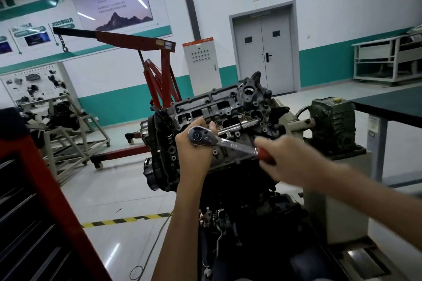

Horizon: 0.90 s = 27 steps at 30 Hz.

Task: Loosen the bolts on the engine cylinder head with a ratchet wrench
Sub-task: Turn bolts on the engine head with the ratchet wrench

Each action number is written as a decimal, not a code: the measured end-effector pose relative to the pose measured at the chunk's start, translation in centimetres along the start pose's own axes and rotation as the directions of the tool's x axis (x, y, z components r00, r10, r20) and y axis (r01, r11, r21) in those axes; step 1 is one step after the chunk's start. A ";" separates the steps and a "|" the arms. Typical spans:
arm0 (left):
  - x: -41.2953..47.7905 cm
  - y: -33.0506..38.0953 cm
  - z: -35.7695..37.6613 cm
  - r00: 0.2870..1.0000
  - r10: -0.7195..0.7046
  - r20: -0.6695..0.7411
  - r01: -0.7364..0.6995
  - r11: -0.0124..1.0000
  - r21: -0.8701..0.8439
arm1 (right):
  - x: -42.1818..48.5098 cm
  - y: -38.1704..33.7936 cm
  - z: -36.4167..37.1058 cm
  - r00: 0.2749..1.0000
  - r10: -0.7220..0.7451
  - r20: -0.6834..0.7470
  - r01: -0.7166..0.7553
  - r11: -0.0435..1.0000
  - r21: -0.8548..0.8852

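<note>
Glossy chromed ratchet wrench (219,141); dull cast-metal cylinder head (219,107).

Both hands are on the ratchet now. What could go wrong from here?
The left hand cups the ratchet head close over the cylinder head; a slip could bang knuckles on the casting.
The right hand, blurred, holds the red grip; its swing may strike the chrome bar lying across the cylinder head.
</note>
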<state>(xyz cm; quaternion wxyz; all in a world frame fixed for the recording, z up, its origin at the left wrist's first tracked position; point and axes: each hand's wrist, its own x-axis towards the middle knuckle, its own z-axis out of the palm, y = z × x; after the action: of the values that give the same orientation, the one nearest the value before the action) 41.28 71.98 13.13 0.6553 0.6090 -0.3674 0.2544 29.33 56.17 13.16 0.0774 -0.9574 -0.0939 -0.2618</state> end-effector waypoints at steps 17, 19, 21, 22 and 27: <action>-0.3 0.2 3.2 0.991 0.137 -0.006 -0.137 0.991 0.007 | -2.9 -8.4 8.7 0.890 0.453 -0.053 -0.288 0.649 0.705; -0.3 0.1 2.9 0.992 0.128 -0.006 -0.128 0.992 0.015 | -2.8 -7.2 8.1 0.909 0.412 -0.054 -0.272 0.689 0.672; 0.0 -0.2 2.1 0.995 0.098 -0.004 -0.098 0.995 0.037 | -2.7 -4.5 6.0 0.951 0.298 -0.083 -0.223 0.845 0.485; 0.2 -0.3 1.7 0.997 0.079 0.005 -0.079 0.995 0.052 | -2.5 -2.9 4.6 0.972 0.222 -0.079 -0.179 0.914 0.365; 0.7 0.5 0.6 0.984 0.071 0.161 -0.091 0.989 0.119 | 1.8 3.0 -4.8 0.995 -0.101 0.025 0.104 0.971 -0.216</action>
<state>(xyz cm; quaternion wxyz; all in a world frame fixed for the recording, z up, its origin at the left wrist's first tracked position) 41.24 71.38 13.99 0.5740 0.6516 -0.4253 0.2550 29.17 52.56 17.92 -0.0420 -0.9558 -0.1148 -0.2675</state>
